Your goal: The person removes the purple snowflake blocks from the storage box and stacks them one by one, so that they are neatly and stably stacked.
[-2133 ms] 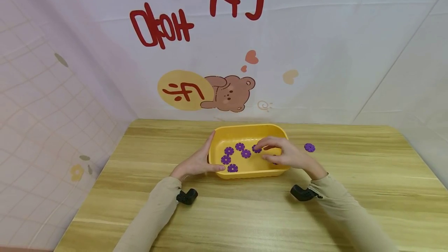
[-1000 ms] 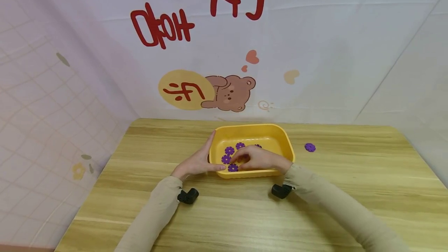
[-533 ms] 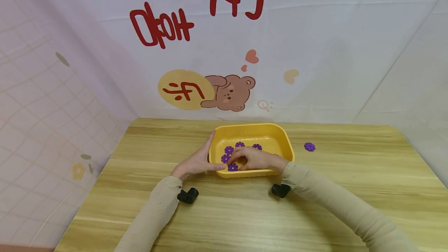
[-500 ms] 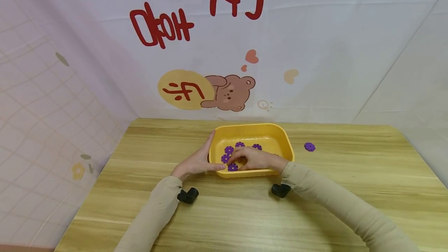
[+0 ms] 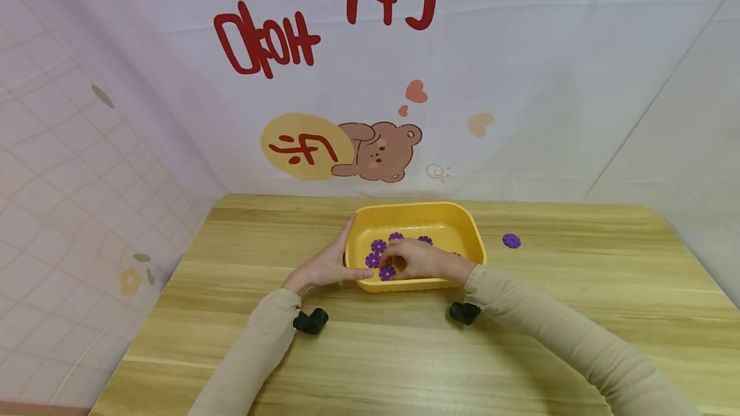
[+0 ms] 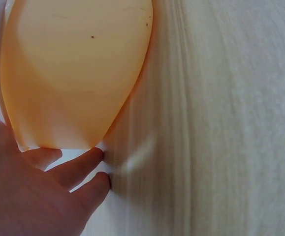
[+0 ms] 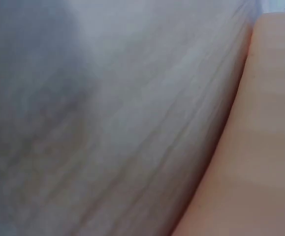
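A yellow plastic bin [image 5: 416, 285] stands on the table with several purple snowflake discs [image 5: 378, 246] lying inside. My left hand [image 5: 326, 265] grips the bin's left end, thumb over the front rim; in the left wrist view the fingers of the left hand [image 6: 44, 191] bend against the bin's wall [image 6: 78, 73]. Inside the bin, my right hand [image 5: 419, 258] has its fingers curled down and pinches a purple snowflake disc [image 5: 387, 273] near the front left corner. The right fingertips are partly hidden. In the right wrist view only the bin's outer wall [image 7: 250, 147] and table show.
One more purple disc [image 5: 511, 241] lies on the wooden table [image 5: 381, 352], right of the bin. Behind the table hangs a white printed cloth [image 5: 520, 69]. Black cameras [image 5: 310, 321] sit on both wrists.
My right hand has gone from the bin's right part to its front left. In the last half second the front disc has shifted slightly right with its fingers. My left hand keeps its place.
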### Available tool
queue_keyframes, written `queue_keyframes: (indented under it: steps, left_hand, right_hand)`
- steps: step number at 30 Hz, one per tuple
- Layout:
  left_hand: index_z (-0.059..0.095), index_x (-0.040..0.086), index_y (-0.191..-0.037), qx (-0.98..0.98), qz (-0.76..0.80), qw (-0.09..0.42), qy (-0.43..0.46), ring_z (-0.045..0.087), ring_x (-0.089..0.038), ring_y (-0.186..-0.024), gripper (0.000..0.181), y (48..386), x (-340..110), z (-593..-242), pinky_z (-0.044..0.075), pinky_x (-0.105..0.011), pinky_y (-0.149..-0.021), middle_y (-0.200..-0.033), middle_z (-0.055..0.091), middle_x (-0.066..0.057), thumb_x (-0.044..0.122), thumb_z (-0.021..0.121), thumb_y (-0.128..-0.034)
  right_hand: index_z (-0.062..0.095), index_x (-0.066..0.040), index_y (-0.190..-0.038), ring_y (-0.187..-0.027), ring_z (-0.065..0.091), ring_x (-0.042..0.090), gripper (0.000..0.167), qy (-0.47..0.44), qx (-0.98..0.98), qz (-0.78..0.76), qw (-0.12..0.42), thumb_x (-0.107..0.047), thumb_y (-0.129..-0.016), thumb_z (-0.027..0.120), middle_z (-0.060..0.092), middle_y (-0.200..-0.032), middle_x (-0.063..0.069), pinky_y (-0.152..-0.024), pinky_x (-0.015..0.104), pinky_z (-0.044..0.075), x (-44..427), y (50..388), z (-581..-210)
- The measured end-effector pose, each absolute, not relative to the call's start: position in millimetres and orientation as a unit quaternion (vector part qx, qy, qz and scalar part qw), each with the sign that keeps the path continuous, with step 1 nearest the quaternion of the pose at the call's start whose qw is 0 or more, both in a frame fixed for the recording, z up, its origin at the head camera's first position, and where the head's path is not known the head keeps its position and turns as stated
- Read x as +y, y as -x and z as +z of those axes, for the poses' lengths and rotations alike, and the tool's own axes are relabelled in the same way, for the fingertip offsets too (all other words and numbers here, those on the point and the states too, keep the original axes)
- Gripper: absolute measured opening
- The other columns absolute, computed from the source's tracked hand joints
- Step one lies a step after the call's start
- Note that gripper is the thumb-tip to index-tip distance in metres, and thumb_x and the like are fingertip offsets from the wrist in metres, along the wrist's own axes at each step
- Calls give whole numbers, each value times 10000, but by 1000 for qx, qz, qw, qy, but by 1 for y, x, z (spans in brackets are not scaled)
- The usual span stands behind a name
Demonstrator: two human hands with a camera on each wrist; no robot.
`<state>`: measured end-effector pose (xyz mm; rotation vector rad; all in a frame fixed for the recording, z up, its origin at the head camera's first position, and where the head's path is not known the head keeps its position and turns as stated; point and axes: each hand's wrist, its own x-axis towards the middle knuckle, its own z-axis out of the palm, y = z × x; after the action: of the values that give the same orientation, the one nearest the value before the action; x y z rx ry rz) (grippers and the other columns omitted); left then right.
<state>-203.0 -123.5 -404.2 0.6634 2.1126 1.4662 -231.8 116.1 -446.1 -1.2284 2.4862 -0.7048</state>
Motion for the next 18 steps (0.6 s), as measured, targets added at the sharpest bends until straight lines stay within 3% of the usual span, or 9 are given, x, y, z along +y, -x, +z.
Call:
queue_keyframes:
  steps: [9, 18]
  left_hand:
    - [-187, 105, -1517, 771, 539, 241, -239, 457, -432, -1233, 1140, 203, -123, -404, 339, -493, -1067, -1580, -45, -224, 52, 733, -845]
    - [-178, 94, -1519, 778, 531, 233, -242, 386, -407, -1303, 1168, 204, -124, -407, 311, -471, -1087, -1581, -46, -220, 89, 763, -827]
  right_hand:
    - [703, -98, -1044, -765, 494, 89, 291, 421, 879, -199, 102, -258, -816, 790, 583, -920, -37, -657, 200, 471, 114, 233, -443]
    - [680, -82, -1006, -805, 541, 121, 282, 412, 862, -277, 105, -220, -786, 792, 584, -927, -30, -713, 228, 497, 116, 230, -444]
